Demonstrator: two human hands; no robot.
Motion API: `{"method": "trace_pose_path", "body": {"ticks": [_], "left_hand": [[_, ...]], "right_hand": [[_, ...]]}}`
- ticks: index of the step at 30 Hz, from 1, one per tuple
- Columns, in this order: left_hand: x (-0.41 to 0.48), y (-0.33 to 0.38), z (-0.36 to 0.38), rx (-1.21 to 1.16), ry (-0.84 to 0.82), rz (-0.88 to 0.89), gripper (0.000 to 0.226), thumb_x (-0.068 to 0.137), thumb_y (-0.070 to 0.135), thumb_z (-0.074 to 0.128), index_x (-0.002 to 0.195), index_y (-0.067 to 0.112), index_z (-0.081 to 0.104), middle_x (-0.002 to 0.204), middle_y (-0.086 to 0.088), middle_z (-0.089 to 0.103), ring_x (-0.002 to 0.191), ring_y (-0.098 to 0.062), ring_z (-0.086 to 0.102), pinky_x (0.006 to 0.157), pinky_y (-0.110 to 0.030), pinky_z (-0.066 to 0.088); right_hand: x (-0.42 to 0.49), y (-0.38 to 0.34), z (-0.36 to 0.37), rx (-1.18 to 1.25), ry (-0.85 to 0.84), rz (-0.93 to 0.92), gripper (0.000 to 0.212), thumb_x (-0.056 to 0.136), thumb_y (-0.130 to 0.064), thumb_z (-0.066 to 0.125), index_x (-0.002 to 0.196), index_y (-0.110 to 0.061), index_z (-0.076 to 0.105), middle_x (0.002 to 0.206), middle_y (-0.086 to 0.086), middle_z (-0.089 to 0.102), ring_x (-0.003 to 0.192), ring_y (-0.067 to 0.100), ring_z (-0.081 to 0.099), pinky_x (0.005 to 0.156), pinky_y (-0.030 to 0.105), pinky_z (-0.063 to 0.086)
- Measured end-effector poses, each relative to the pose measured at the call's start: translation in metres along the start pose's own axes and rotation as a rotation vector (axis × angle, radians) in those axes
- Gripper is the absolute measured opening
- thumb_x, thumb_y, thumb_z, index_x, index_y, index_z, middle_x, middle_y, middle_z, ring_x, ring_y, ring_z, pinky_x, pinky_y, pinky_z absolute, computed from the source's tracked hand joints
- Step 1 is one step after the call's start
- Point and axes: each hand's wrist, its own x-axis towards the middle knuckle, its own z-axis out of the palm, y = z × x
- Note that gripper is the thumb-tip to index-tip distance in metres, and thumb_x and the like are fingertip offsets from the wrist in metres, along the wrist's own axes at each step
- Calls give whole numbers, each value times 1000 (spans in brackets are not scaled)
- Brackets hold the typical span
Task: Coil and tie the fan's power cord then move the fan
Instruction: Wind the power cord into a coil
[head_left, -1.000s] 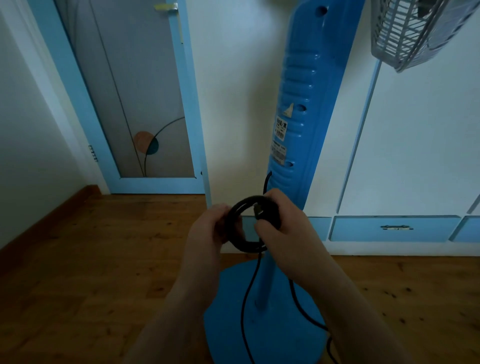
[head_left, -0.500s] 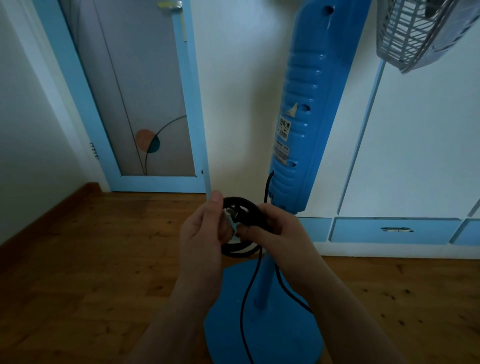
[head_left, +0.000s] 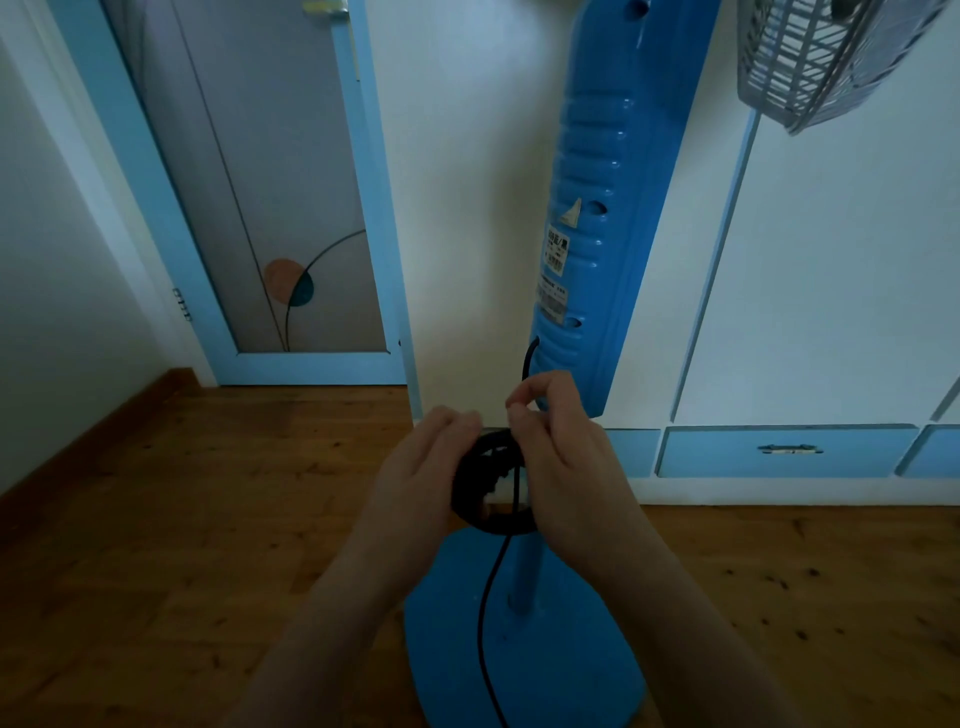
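Low in the centre of the frame I see the black power cord (head_left: 493, 493) wound into a small round coil, held between both hands in front of the fan's thin pole (head_left: 524, 571). The coil faces me nearly flat-on, its ring upright, and one loose strand drops straight down from it across the round blue base (head_left: 571, 670) to the bottom edge. Another short stretch of cord runs up behind the hands to the lower end of the blue fan column (head_left: 597, 208), whose long axis stands upright and leans slightly to the right toward the top of the frame. The grey fan cage (head_left: 810, 57) shows in the upper right corner.

My left hand (head_left: 421, 467) comes in from the lower left, fingers pressed together and curled around the coil's left side, thumb side up. My right hand (head_left: 561, 457) reaches in from the lower right, closed over the coil's right side; its thumb and forefinger are raised and pinched together above the coil, though I cannot tell what they pinch. Both forearms angle upward over the wooden floor (head_left: 208, 519).
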Motion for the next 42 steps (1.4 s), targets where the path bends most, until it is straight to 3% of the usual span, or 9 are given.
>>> {"method": "trace_pose_path", "body": {"ticks": [3, 6, 12, 16, 21, 26, 31, 35, 42], "left_hand": [[-15, 2, 5, 209, -47, 227, 49, 97, 60, 39, 79, 23, 65, 69, -2, 62, 58, -13, 56, 51, -27, 47], [-21, 4, 9, 166, 45, 277, 51, 98, 56, 38, 62, 31, 63, 52, 6, 51, 47, -4, 43, 44, -18, 34], [-25, 5, 18, -30, 307, 295, 54, 98, 51, 42, 55, 19, 48, 50, 5, 42, 45, -4, 37, 42, -14, 30], [-25, 6, 23, -204, 453, 257, 63, 99, 51, 42, 67, -4, 49, 55, 1, 45, 49, -4, 41, 42, -13, 34], [-29, -5, 28, -332, 268, 175, 55, 102, 43, 41, 67, 5, 61, 59, -3, 57, 54, -10, 53, 47, -17, 45], [-22, -6, 13, -367, -98, -40, 54, 92, 54, 45, 75, 11, 73, 70, -9, 67, 66, -18, 65, 61, -21, 54], [-24, -5, 21, -333, 98, -90, 49, 96, 49, 49, 67, 15, 69, 71, -10, 67, 64, -26, 60, 57, -27, 50], [-22, -1, 23, -467, 264, -110, 52, 99, 38, 50, 52, 18, 57, 49, -2, 49, 49, -14, 49, 45, -25, 43], [-21, 0, 25, -607, 313, -110, 58, 99, 37, 51, 44, 22, 48, 47, 1, 43, 48, -12, 50, 46, -24, 48]], "right_hand": [[-3, 1, 7, 15, -19, -23, 10, 104, -36, 38, 98, -35, 46, 71, 0, 66, 66, 7, 65, 56, 22, 54], [1, 0, 8, 152, 12, 47, 11, 103, -38, 43, 98, -34, 52, 73, -8, 66, 60, 9, 61, 52, 23, 50], [3, -2, 13, 375, 144, 188, 36, 102, -41, 46, 81, -17, 63, 50, 2, 57, 44, 15, 55, 44, 23, 47], [5, -5, 19, 639, 97, 471, 53, 99, -45, 49, 57, -18, 66, 49, 4, 57, 43, 17, 54, 51, 28, 47], [7, -2, 19, 614, 173, 487, 56, 96, -29, 48, 41, -22, 43, 43, -3, 35, 37, 13, 30, 40, 23, 30], [3, 3, 7, 216, 74, 296, 40, 98, -29, 43, 61, -16, 49, 44, -4, 48, 39, 11, 47, 41, 24, 41], [2, 5, 17, 73, 117, 166, 48, 101, -27, 46, 54, -22, 40, 43, -11, 41, 41, 3, 37, 40, 14, 30], [3, 4, 17, 245, 82, 254, 47, 97, -38, 51, 59, -11, 57, 50, -2, 50, 45, 8, 43, 43, 19, 37], [-3, 5, 34, 409, 226, 452, 47, 97, -36, 50, 54, -16, 55, 52, 6, 51, 46, 17, 46, 42, 24, 39]]}}
